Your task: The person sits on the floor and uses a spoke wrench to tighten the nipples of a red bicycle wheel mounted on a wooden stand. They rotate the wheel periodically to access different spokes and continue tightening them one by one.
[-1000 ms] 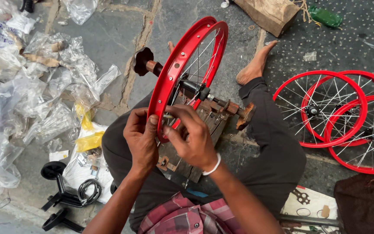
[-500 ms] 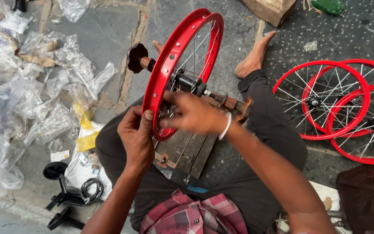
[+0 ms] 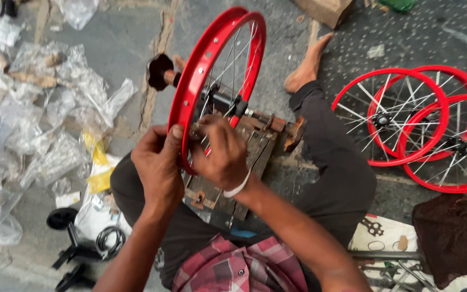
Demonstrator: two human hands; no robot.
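1. at the centre of the frame we hold a red wheel rim (image 3: 190, 81) upright on a wooden stand (image 3: 255, 146) between our knees.
2. our left hand (image 3: 158, 165) grips the rim's lower edge, fingers curled, thumb on the red metal.
3. our right hand (image 3: 222, 154) reaches among the spokes, fingertips pinched narrow on something too small to tell.
4. at the right of the frame lie three finished red wheels (image 3: 422, 130); crumpled plastic bags (image 3: 39, 108) fill the left.
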